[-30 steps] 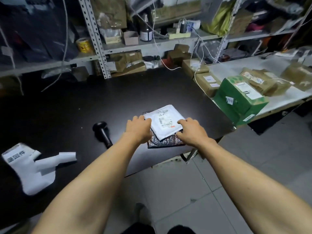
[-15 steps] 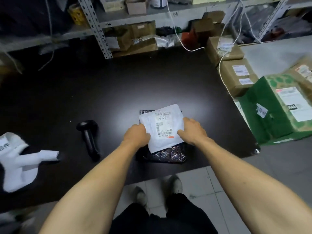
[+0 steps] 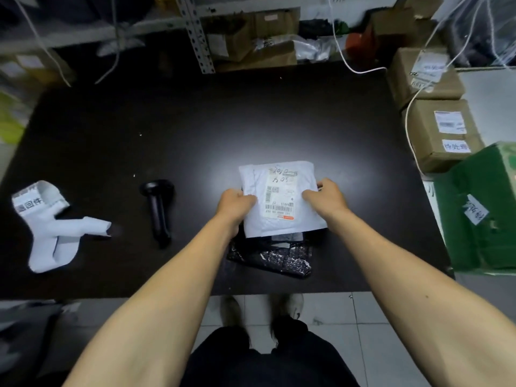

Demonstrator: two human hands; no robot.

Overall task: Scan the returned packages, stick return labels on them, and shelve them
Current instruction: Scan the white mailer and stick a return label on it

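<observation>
Matte black worktable (image 3: 195, 141), metal shelving (image 3: 195, 34) behind. Left hand (image 3: 236, 203) and right hand (image 3: 325, 198) grip white labelled mailer (image 3: 282, 202); beneath, black bubble-wrap package (image 3: 276, 258) partly hidden.

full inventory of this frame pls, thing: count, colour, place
white mailer: 1, white with a printed label, table centre, held at both side edges
black bubble mailer: 1, black, under and nearer than the white mailer
scanner: 1, black, lying on the table left of the mailers
label strip: 1, white with printed characters, curled, table left
table: 1, black
brown boxes: 2, brown with white labels, table's right edge
green box: 1, green, far right
shelving: grey metal, behind the table, holding brown parcels
white cable: 1, over the brown boxes
left hand: grips mailer's left edge
right hand: grips mailer's right edge
</observation>
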